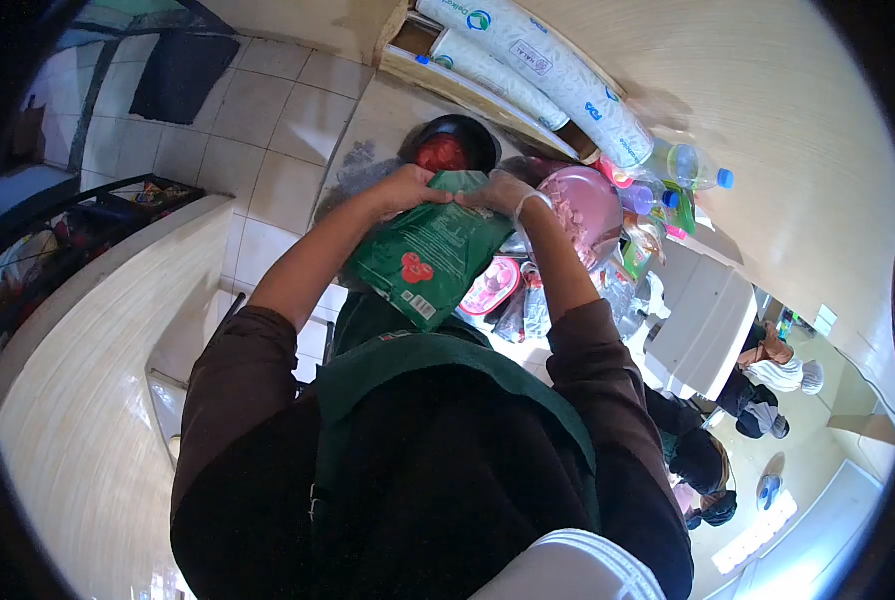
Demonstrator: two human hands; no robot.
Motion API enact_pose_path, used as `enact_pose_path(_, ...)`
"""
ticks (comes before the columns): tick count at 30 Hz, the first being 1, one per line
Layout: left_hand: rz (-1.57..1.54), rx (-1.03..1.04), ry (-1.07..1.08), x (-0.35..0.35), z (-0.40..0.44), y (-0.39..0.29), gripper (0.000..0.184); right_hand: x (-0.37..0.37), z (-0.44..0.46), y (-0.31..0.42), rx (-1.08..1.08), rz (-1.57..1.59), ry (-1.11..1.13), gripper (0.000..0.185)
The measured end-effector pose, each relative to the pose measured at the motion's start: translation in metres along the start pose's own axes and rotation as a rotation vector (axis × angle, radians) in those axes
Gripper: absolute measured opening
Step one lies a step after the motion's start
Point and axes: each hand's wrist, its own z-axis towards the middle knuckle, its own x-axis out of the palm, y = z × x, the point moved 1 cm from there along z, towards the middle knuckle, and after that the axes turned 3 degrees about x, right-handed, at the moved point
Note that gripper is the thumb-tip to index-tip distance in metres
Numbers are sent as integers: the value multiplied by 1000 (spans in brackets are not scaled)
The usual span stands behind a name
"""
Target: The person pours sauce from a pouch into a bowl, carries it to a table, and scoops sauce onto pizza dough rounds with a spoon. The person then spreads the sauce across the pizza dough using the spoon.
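A green pouch (432,250) with red tomatoes printed on it hangs tilted between my hands, its top end toward a dark bowl (480,140). My left hand (407,190) is closed on one top corner of the pouch. On the other corner, my right hand (502,193) is closed too, with what looks like a clear plastic glove on it. Red sauce (440,153) lies in the bowl just beyond the pouch. Whether the two touch, I cannot tell. Beside my right wrist is a pink basin (599,195) holding pale pink pieces.
Long printed rolls (537,50) lie in a wooden box at the back. Plastic bottles (692,167) stand behind the basin. A red-rimmed tub (492,285) and packets are near my right forearm. A white box (702,315) stands to the right, with several people beyond.
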Motion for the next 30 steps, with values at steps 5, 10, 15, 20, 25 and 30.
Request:
enact_pose_path(5, 148, 6, -198, 5, 13, 20, 24, -7, -9, 10, 3, 42, -31, 106)
enact_pose_path(10, 304, 85, -285, 19, 15, 21, 35, -7, -2, 8, 14, 81, 19, 93)
enact_pose_path(15, 574, 139, -332, 14, 14, 10, 47, 0, -4, 1, -137, 82, -133, 80)
enact_pose_path(20, 763, 187, -295, 4, 11, -2, 53, 32, 24, -2, -73, 79, -235, 62)
enact_pose_path(25, 841, 190, -250, 10, -14, -31, 53, 18, -29, 9, -7, 319, -245, 59)
enact_pose_path(30, 454, 382, 20, 58, -74, -67, 54, 14, -161, -39, -438, 571, -410, 49)
